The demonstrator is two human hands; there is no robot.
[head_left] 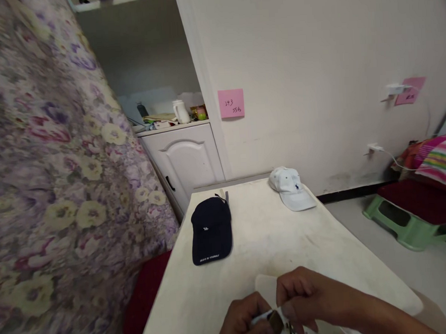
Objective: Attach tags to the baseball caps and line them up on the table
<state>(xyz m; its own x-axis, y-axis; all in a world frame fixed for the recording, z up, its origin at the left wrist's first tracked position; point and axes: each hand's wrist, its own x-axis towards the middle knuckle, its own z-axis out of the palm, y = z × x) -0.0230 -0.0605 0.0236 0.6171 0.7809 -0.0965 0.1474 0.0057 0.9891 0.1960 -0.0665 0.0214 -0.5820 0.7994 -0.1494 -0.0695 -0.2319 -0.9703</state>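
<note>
At the near edge of the table, my left hand [249, 321] pinches the light strap of a white cap [265, 283], with a dull brass-coloured buckle [276, 323] at the thumb. My right hand [308, 294] is closed on the same strap, just right of the buckle. Part of the white cap's brim shows beyond my hands; the rest is hidden or out of view. Farther up, a navy cap [211, 227] lies on the left side with its brim toward me. A pale cap [288, 188] with a small dark logo sits at the far right corner.
The white table [267, 239] stands against a wall with a pink note [231, 104]. A floral curtain [69, 160] hangs at left, beside a dark red seat [149, 295]. A green stool [401, 222] is at right. The cabinet shelf [172, 127] holds a white jug [181, 112].
</note>
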